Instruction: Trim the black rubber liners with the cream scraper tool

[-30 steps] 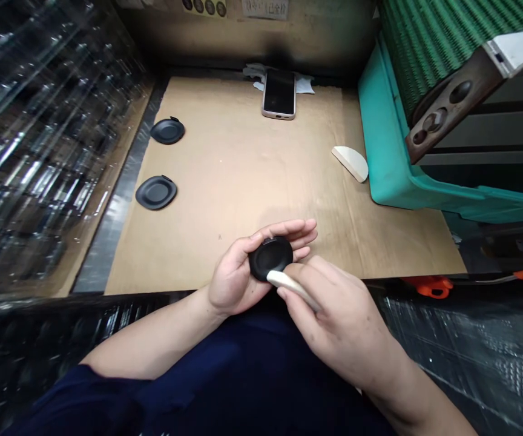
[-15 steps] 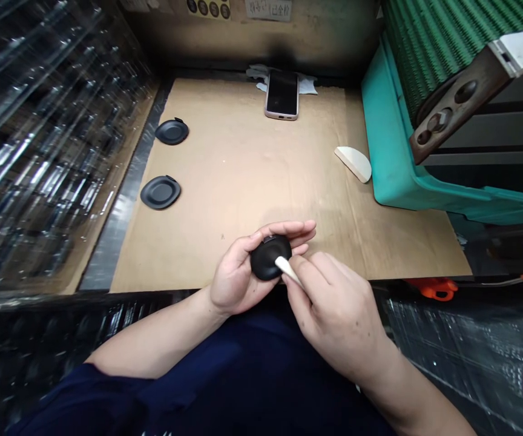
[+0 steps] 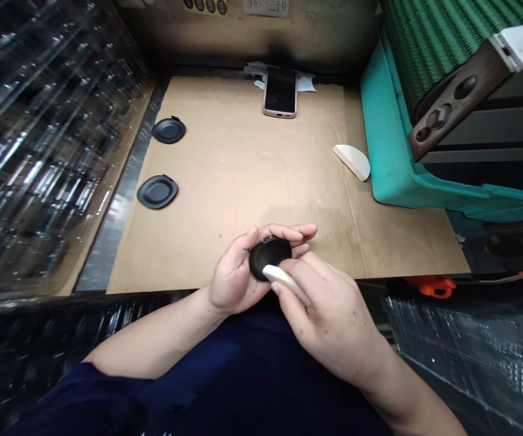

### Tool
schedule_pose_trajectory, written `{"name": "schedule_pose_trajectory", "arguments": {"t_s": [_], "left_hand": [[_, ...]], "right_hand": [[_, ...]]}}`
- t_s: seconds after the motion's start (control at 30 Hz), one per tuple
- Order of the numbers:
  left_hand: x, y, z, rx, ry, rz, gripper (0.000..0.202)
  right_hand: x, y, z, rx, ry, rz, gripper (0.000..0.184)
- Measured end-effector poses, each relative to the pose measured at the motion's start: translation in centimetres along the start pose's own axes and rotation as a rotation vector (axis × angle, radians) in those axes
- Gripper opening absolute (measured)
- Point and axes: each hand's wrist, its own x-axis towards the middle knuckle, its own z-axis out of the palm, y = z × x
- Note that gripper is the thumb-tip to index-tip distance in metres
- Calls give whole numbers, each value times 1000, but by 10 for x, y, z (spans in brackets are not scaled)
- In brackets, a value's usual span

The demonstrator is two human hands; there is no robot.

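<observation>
My left hand (image 3: 238, 272) cups a round black cap (image 3: 268, 254) above the near edge of the brown cardboard sheet (image 3: 261, 175), fingers curled round its far side. My right hand (image 3: 329, 315) pinches a slim white tool (image 3: 284, 282), whose tip rests against the lower rim of the black cap. Both hands sit close together over my dark blue lap.
Two more black caps (image 3: 157, 192) (image 3: 167, 130) lie at the cardboard's left edge. A phone (image 3: 280, 91) lies at the back, a white half-round piece (image 3: 352, 161) at the right beside a teal bin (image 3: 393, 157). Clear plastic trays (image 3: 34, 139) are stacked on the left.
The white tool's tip has slid along the cap's rim, out, inward, then back toward its lower left edge. My left thumb has curled closer over the cap.
</observation>
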Motion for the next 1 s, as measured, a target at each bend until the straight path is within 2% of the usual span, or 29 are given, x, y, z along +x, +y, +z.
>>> {"name": "schedule_pose_trajectory", "arguments": {"t_s": [0.07, 0.27, 0.43, 0.6, 0.67, 0.87, 0.93, 1.0], "left_hand": [[0, 1, 1, 5, 7, -19, 63], [0, 3, 2, -2, 18, -13, 65], [0, 4, 3, -3, 16, -35, 68], [-2, 2, 2, 46, -9, -41, 68], [-2, 2, 2, 54, -7, -45, 70], [-1, 6, 1, -39, 23, -34, 75], [0, 6, 2, -54, 16, -32, 75], [0, 6, 2, -52, 5, -33, 72]], "right_hand": [[3, -1, 3, 75, -5, -7, 15], [7, 2, 20, 81, 164, -58, 21], [6, 2, 18, 6, 111, -181, 19], [11, 3, 16, -5, 247, -118, 22], [10, 2, 17, 2, 219, -139, 23], [-1, 0, 9, 14, -32, -238, 20], [-3, 2, 5, 32, -23, -231, 20], [-4, 5, 5, -1, 58, -208, 21]]}}
